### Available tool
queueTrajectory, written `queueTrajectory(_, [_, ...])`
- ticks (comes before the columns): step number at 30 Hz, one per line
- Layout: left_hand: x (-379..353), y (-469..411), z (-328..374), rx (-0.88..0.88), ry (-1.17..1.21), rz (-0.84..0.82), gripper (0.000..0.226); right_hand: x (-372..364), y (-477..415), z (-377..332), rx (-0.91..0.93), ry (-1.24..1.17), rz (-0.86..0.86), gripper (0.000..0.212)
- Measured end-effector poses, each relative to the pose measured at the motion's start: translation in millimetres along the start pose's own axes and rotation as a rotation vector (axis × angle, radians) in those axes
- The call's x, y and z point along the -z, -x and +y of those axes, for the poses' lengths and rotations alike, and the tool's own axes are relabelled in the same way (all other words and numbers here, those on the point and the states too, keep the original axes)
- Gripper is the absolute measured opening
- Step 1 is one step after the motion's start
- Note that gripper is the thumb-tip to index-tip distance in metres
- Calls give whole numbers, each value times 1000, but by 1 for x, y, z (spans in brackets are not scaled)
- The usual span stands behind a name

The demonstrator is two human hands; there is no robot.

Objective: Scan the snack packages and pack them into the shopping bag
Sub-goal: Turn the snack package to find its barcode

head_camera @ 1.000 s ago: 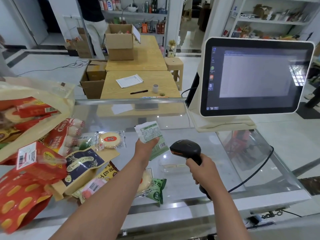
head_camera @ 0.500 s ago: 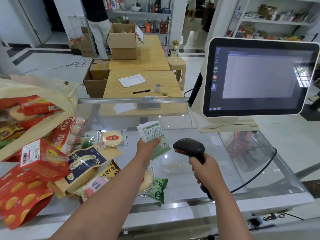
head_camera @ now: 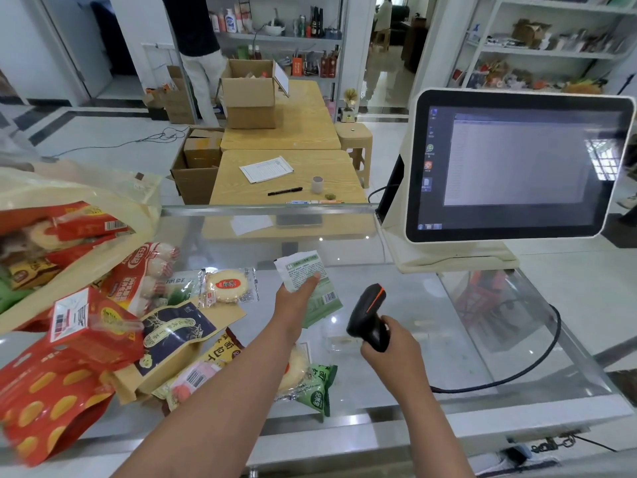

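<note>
A green packet (head_camera: 312, 288) is being pinched by the left hand (head_camera: 297, 298) above the glass counter (head_camera: 431, 343), the thumb pressing on its printed back, its barcode showing just below the thumb tip. A black scanner (head_camera: 367, 315) is being gripped by the right hand (head_camera: 391, 343), fingers wrapped round its handle, its head being aimed toward the packet, just beside it but apart. More snacks (head_camera: 165, 339) are being left piled on the counter left of the fingers, beside the bag (head_camera: 79, 188) already holding red packs
</note>
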State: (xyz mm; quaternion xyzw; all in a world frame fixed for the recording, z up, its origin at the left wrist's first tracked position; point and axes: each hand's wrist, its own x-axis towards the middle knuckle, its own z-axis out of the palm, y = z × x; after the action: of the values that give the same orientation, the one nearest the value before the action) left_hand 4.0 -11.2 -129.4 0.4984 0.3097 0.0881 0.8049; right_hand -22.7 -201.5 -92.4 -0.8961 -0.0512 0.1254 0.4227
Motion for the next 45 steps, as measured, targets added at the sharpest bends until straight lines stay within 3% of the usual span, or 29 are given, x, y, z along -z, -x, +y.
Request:
queueTrajectory(2, [-1, 2, 5, 52, 27, 13, 25, -4, -3, 3, 1, 59, 12, 20])
queueTrajectory(6, [-3, 5, 14, 115, 89, -44, 39, -11, -4, -2, 72, 228, 140, 66])
queueTrajectory(8, [-4, 6, 22, 130, 142, -80, 48, -11, -4, -18, 183, 213, 231, 68])
queueTrajectory(15, [0, 23, 73, 100, 242, -177, 78, -45, -22, -91, 271, -86, -79, 74])
queueTrajectory(17, [10, 30, 91, 104, 160, -209, 86, -58, -25, -111, 273, -161, -147, 68])
queueTrajectory(20, [31, 35, 118, 104, 56, -227, 88, -69, -20, -141, 341, -268, -163, 41])
queueTrajectory(24, [63, 47, 155, 17, -15, -165, 73, -87, -13, -182, 321, -440, -170, 34])
queueTrajectory(29, [121, 73, 202, -144, -47, 55, 51, -109, -3, -231, 166, -689, -237, 22])
queueTrajectory(34, [202, 96, 233, -271, 124, 411, 63, -139, 21, -265, 18, -833, -562, 23])
queueTrajectory(37, [246, 103, 247, -274, 150, 519, 69, -154, 36, -280, -10, -831, -772, 23])
queueTrajectory(41, [281, 100, 274, -255, -55, 496, 71, -182, 51, -301, -78, -826, -891, 21])
queueTrajectory(45, [285, 80, 308, -170, -253, 370, 44, -220, 55, -327, -187, -946, -845, 30])
